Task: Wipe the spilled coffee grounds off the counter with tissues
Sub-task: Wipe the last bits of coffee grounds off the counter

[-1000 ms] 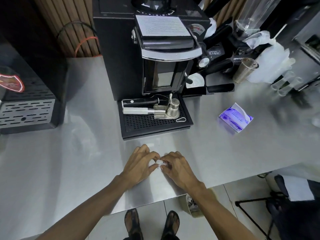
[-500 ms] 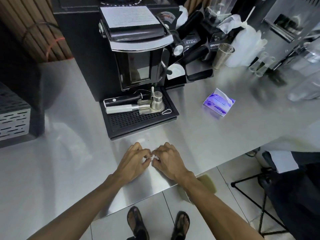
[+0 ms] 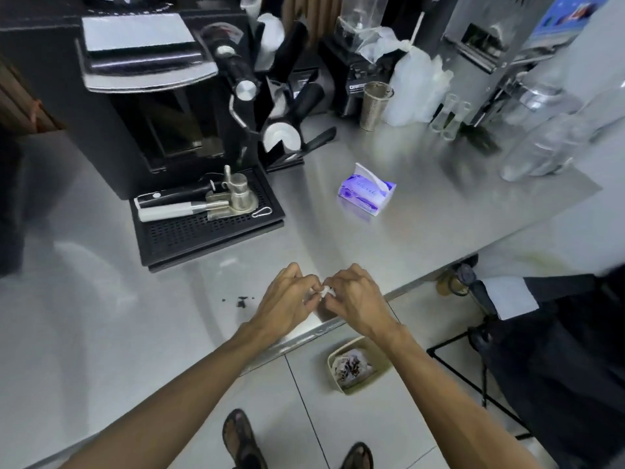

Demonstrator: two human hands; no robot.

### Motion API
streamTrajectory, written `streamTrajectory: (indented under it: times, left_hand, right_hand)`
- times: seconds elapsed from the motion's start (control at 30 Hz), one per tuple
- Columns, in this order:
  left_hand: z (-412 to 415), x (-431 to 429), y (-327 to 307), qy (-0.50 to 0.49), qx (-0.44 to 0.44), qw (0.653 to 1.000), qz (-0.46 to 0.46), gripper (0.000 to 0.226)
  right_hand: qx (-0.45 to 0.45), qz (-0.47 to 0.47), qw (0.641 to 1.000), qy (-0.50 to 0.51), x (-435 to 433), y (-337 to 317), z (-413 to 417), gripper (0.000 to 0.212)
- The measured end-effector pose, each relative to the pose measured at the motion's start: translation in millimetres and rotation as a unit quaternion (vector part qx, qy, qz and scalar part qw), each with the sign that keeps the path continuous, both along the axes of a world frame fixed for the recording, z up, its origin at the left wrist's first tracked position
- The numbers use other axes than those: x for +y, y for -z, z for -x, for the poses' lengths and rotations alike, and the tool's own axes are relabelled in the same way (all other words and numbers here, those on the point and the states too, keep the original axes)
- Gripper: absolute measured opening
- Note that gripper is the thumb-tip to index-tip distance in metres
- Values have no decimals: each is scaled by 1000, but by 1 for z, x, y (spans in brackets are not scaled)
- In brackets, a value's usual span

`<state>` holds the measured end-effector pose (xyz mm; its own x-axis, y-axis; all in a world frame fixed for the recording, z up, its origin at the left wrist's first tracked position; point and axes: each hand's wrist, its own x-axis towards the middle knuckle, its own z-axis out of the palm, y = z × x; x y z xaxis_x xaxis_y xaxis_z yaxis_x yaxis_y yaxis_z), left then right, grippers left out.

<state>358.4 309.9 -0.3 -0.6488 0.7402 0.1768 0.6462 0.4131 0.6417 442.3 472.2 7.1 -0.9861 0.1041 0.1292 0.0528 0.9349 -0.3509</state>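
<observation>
Left of the left hand, the steel worktop (image 3: pixel 84 316) lies bare and wide, with open room out to the frame's edge. Beyond that stretch, ahead and left of the hands, one black drip tray (image 3: pixel 206 231) sits at the foot of a dark coffee machine (image 3: pixel 142 96). Its front edge is near the knuckles but apart from them.

Just beside the left hand's outer side lies one small dark clump of coffee grounds (image 3: pixel 241 301), with a few loose specks trailing to its left. The clump is on the worktop, not touched by either hand.

The left hand (image 3: pixel 287 299) is held palm down, wrist low, fingers curled inward towards the other hand. The right hand (image 3: pixel 358 299) mirrors it, its knuckles raised and its fingers bent. Between the two sets of fingertips sits one small white tissue (image 3: pixel 327 292), crumpled, and both hands pinch it. Both forearms run in from the bottom of the view, meeting in a narrow V.

The worktop's near edge runs on a slant directly under both wrists, rising to the right, so the hands work at the very brink. Below the right wrist, down on the tiled floor, stands one beige bin (image 3: pixel 367 382) with crumpled waste inside. Two sandalled feet show near it.

Ahead and right of the right hand, well apart, lies one purple tissue pack (image 3: pixel 367 191), a white sheet poking out of its top, with clear steel all around it.
</observation>
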Motion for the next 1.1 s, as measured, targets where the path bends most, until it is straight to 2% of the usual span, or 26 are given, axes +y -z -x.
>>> streamTrajectory:
  times: [0.07,0.23,0.33,0.57,0.67,0.73,0.83,0.97,1.03,1.1]
  left_hand:
    - [-21,29,2,0,-13,1000,1,8]
    - [-78,98,11,13,26,999,43,11]
    - [-108,127,25,23,-13,999,32,13]
    - [-149,167,95,10,-68,994,88,8]
    - [-152,175,165,-9,-104,987,118,7]
    - [-151,180,230,1,-94,987,132,11]
    - [-148,185,327,29,-95,979,176,21]
    - [-142,194,458,22,-124,967,220,15]
    - [-139,197,509,27,-134,961,241,14]
    - [-137,199,541,49,-133,946,293,23]
  right_hand:
    - [3,-1,1000,9,27,0,-23,30]
    - [-3,16,1000,24,92,12,-84,26]
    - [-16,26,999,28,121,29,-113,27]
    - [-72,54,995,53,154,104,-153,19]
    - [-103,70,990,69,159,174,-156,17]
    - [-123,87,985,81,159,234,-155,16]
    - [-148,115,976,109,160,335,-153,24]
    - [-172,157,962,139,163,467,-156,37]
    - [-184,165,956,159,165,521,-159,34]
    - [-226,169,941,186,166,549,-161,27]
